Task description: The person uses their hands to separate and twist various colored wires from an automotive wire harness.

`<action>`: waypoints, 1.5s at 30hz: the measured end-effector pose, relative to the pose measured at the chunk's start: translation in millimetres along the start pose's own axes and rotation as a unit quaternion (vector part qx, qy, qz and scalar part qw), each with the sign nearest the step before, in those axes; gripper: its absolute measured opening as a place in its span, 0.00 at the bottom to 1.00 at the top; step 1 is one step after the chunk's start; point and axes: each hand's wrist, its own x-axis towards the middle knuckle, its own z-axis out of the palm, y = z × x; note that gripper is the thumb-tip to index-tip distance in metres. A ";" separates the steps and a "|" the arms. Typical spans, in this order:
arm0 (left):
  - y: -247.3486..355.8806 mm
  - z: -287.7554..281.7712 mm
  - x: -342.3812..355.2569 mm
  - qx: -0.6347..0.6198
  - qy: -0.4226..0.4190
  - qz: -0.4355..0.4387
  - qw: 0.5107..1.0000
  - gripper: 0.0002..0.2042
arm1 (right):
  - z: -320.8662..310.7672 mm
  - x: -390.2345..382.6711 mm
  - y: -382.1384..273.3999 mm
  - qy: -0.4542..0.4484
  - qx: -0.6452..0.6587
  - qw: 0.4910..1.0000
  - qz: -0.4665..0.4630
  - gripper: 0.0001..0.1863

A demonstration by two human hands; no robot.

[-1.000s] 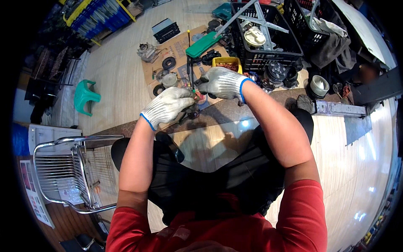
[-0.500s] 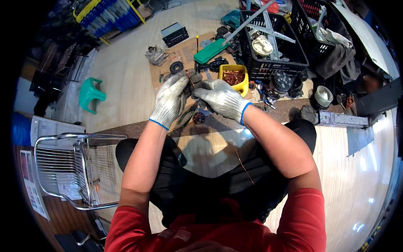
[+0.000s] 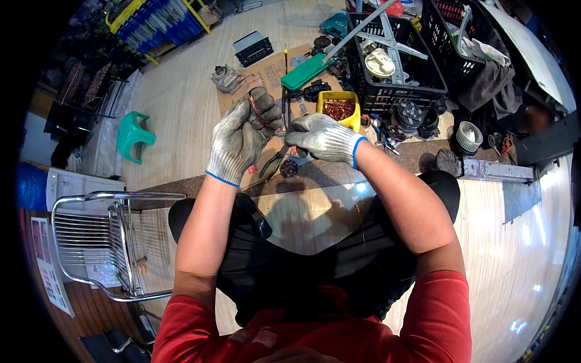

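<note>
My left hand (image 3: 240, 134), in a grey-white knit glove with a blue cuff, is turned palm up with its fingers half curled. A reddish copper wire (image 3: 257, 110) runs across those fingers, held in them. Close by on the right, my gloved right hand (image 3: 324, 138) is closed in a pinch near the left fingertips; what sits between its fingers is too small to make out. A thin copper strand (image 3: 361, 221) shows over my right thigh; where its upper end leads is unclear. Below the hands lie pliers (image 3: 272, 164) and a small round copper-wound part (image 3: 288, 168).
A yellow container (image 3: 339, 109) of copper pieces stands beyond my right hand. Behind it are black crates (image 3: 396, 91) and a green-headed tool (image 3: 305, 71). Motor parts (image 3: 226, 78) lie on cardboard (image 3: 254, 78). At left are a green stool (image 3: 134, 136) and a metal chair (image 3: 118, 242).
My left hand has turned palm up and its fingers have loosened, showing the wire. The right hand has drawn slightly away to the right. The strand over my thigh has shifted.
</note>
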 end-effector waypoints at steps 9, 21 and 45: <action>20.1 24.2 -18.2 0.514 -0.009 -0.164 0.842 0.13 | -45.1 7.2 -13.2 -0.169 0.094 0.953 0.235 0.18; -7.0 21.7 -5.1 0.738 -0.023 -0.095 0.668 0.18 | -25.0 -3.7 9.8 0.012 -0.070 0.997 0.026 0.10; -10.7 6.8 4.3 0.046 0.097 0.011 0.994 0.16 | -4.7 4.0 -33.7 0.188 0.015 0.982 -0.032 0.10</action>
